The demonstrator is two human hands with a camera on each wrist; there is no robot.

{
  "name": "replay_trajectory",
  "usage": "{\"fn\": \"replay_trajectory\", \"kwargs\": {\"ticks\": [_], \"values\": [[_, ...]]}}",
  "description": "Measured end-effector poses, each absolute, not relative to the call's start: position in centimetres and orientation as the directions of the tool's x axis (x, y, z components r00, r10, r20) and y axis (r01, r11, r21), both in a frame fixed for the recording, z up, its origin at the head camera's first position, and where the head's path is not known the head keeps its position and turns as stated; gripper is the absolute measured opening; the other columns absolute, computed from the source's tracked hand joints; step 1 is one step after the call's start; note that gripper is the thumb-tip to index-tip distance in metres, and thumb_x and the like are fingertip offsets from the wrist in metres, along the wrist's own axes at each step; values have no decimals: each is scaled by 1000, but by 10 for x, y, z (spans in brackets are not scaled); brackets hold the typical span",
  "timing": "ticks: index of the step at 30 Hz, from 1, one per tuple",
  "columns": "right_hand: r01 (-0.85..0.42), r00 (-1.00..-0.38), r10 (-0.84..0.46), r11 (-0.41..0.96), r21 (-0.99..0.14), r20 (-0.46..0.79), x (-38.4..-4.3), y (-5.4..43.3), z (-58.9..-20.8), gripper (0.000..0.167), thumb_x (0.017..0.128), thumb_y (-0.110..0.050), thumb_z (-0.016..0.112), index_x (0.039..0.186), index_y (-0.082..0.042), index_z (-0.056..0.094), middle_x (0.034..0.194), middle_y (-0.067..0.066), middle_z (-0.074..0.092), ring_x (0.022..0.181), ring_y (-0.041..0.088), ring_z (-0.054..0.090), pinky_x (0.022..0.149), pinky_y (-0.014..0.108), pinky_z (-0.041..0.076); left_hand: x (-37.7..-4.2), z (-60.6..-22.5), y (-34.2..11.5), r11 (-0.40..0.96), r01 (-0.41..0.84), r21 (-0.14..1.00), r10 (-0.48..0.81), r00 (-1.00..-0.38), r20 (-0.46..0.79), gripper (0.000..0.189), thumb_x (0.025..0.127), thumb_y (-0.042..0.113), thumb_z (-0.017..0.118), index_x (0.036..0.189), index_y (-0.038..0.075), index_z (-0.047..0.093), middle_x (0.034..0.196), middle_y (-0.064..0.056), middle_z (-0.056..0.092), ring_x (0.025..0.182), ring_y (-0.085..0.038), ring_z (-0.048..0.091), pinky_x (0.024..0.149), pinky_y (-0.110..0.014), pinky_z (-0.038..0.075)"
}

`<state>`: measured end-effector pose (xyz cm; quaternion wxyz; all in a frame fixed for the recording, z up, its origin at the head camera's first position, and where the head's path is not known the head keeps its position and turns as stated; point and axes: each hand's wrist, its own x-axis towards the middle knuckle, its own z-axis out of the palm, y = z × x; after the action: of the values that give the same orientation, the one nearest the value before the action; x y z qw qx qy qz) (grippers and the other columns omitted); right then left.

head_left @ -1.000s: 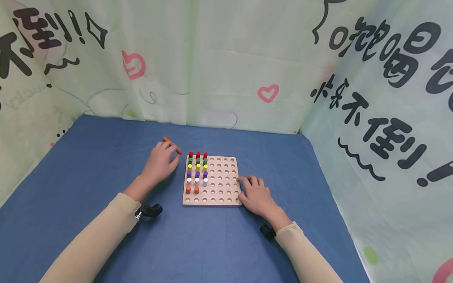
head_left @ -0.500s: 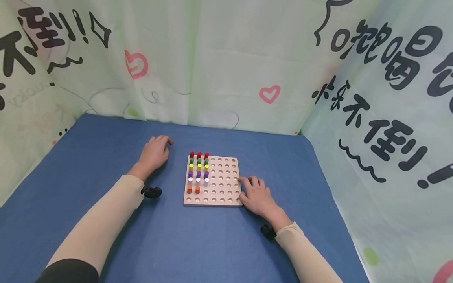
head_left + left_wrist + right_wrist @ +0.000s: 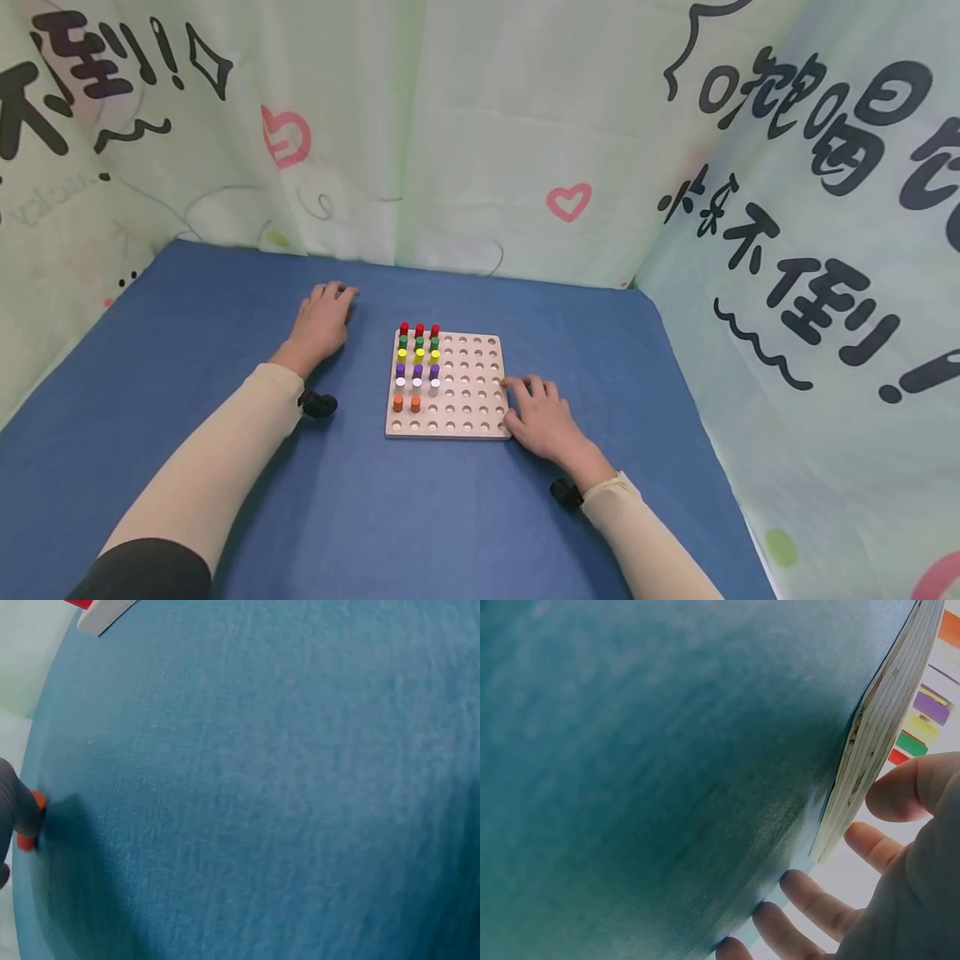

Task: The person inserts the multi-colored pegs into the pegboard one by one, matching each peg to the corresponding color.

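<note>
My left hand [image 3: 318, 321] is to the left of and beyond the pegboard's far-left corner, holding an orange peg [image 3: 347, 317] at its fingertips. In the left wrist view a finger crosses the middle of this orange peg [image 3: 28, 842], leaving both ends showing; the thumb's contact is hidden. The pale wooden pegboard [image 3: 468, 379] lies flat with coloured pegs in its left columns: red, green, yellow, purple and white rows of three, then two orange pegs [image 3: 416, 403]. My right hand [image 3: 546, 419] rests at the board's right edge, thumb and index touching it, other fingers loosely spread.
A blue cloth [image 3: 360, 517] covers the table. Printed curtains [image 3: 480, 150] hang along the back and both sides. A black band [image 3: 318, 405] with a camera sits on the left wrist, and another band [image 3: 566, 494] on the right.
My left hand has moved left and away from the board, over the loose orange peg, which now shows slightly nearer under the fingers. The right hand stays at the board's edge.
</note>
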<state>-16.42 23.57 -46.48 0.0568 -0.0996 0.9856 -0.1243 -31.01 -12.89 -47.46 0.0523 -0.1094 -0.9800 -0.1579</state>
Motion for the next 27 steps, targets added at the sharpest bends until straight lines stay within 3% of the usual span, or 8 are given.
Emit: {"fn": "replay_trajectory", "kwargs": {"ticks": [9,27], "values": [[-176,-973,-206,953,-248,-100,-166,233,-461,46,104,-24,46,150,-20,46,149,20,43,136,47,40,101,66,39,-308,-471,-135,929,272,250,259,-962,84,18,101,-3,54,113,1,67,118,-21,63,109,-38,53,97,-52,47],[-191,-974,-216,946,-261,-71,-164,236,-466,47,102,-22,45,149,-19,47,147,21,43,134,49,40,99,68,39,-286,-460,-112,878,391,277,370,-920,127,15,99,7,66,113,6,70,109,-16,64,97,-32,61,88,-48,55]]}}
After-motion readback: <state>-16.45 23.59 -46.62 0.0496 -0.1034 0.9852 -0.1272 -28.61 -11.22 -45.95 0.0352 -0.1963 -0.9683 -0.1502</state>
